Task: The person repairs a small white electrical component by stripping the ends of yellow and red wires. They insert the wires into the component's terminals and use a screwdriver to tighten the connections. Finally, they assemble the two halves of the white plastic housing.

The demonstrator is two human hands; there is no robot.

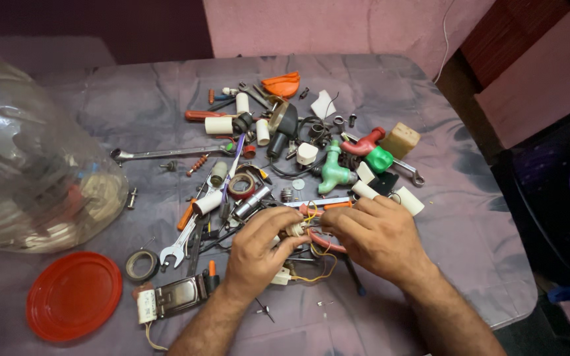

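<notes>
Head view, going left to right over a grey-clothed table [133, 92]: a big clear plastic jar [31, 165] lies on its side at the far left with odd parts inside, and its red lid [74, 295] lies flat in front of it. Just right of the lid sit a dark tape roll [142, 265] and a small metal-cased unit [174, 296], with a long spanner [166, 153] further back. Then comes the heap of tools and fittings at the table's middle. At its near edge the left hand [258, 250] has its fingers curled and pinched around a small pale part with yellow wires [296, 230], held just above the cloth. The right hand [377, 237] meets it from the other side, fingers bent onto the same part; how firmly it grips is hard to tell, since the knuckles hide the fingertips. Behind the hands lie a green pipe fitting [333, 173], a red handle [366, 143] and a tan block [400, 140].
</notes>
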